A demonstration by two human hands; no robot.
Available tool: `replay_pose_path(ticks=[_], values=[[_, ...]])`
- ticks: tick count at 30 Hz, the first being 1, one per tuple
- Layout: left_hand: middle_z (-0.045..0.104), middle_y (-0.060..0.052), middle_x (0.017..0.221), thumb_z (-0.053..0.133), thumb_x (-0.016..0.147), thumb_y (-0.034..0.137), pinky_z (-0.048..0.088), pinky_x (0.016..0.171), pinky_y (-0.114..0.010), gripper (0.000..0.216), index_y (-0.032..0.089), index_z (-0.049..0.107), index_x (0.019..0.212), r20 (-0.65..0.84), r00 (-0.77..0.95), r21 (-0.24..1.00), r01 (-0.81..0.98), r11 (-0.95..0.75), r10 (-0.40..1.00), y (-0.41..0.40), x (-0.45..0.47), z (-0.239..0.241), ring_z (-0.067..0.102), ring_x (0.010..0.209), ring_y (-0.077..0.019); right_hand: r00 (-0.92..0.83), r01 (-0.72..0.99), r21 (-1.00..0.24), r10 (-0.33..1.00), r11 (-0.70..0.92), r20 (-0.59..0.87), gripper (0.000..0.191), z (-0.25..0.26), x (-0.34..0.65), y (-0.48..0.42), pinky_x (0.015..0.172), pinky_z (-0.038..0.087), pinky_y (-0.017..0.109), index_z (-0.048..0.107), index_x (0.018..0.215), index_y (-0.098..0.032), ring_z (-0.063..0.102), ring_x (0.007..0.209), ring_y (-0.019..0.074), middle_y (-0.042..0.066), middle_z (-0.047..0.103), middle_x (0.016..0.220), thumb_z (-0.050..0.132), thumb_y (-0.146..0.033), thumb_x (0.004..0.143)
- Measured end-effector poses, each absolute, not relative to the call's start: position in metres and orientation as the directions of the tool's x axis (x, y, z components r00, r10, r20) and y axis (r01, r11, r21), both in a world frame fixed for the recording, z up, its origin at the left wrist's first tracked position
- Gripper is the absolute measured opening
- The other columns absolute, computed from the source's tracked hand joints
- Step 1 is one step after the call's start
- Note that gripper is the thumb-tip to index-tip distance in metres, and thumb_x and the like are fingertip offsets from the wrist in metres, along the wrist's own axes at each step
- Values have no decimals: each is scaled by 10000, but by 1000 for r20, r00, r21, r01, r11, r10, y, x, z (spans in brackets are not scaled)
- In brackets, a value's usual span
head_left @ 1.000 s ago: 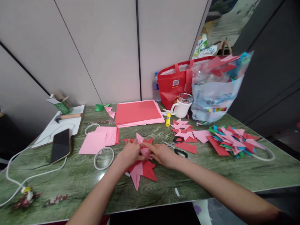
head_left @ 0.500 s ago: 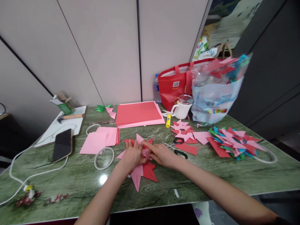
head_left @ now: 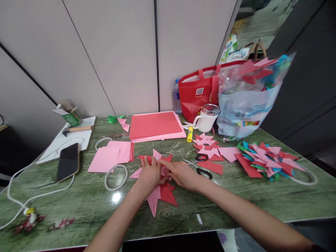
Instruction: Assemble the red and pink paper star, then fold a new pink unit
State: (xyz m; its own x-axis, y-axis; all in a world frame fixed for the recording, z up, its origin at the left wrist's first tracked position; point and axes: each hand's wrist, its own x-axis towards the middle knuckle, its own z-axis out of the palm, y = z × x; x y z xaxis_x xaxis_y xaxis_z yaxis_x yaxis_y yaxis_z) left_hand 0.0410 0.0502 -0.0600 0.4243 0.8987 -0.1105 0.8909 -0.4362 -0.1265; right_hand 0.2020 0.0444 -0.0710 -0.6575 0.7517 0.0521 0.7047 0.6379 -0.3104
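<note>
A folded paper star in pink and red lies on the table in front of me, its middle covered by my hands. My left hand is closed on its upper left part, fingertips at the top points. From the other side my right hand grips the star near its centre, with the index finger stretched toward the left fingertips. Right of that hand are black-handled scissors and a red paper strip. A tape ring and pink paper squares lie to the left.
Red and pink sheets lie at the back, beside a glue stick and white mug. A red bag and plastic bag stand behind. Folded pieces lie right; a phone and hammer lie left.
The view has shifted slightly. My hands stay on the star in nearly the same pose, and the star keeps its place on the table.
</note>
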Motion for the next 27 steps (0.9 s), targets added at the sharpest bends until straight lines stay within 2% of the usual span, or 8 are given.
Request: replay_pose_path(ticks=[8,15,21,24,27], values=[[495,-266,1211,609,721,534,274,935,-592,647,68,533,1163,-110,428,-96,894,-438,897,50,41,-59,419,1163,-474,-658,702,-313,751,640,59,571,-72,202,45,654,400,264,257,1381,-158,621,829,205,94,662,936,453,-112,846],[480,-261,1232,615,701,556,271,941,-595,751,81,446,1258,-87,438,-84,892,-445,895,49,40,-61,415,1166,-461,-623,715,-337,777,612,89,701,-77,202,46,601,394,264,92,1437,-113,629,729,213,83,675,851,459,-142,840],[509,-244,1175,609,706,543,279,912,-608,696,104,470,1228,-43,431,-88,897,-434,901,50,40,-66,445,1122,-447,-620,685,-417,779,598,99,767,-78,203,46,655,413,267,18,1449,-132,627,775,201,68,676,867,480,-139,837],[499,-248,1182,594,715,548,277,908,-606,714,88,462,1246,-34,427,-106,897,-428,904,50,42,-69,432,1135,-461,-610,685,-444,788,578,84,757,-78,203,46,675,418,268,30,1448,-137,631,803,201,69,680,896,481,-141,839],[497,-259,1183,586,716,558,276,914,-596,745,68,454,1261,-46,420,-114,899,-423,906,50,43,-71,429,1138,-469,-615,700,-404,785,589,78,713,-79,203,47,657,409,269,74,1442,-118,634,795,209,87,682,904,465,-137,846]])
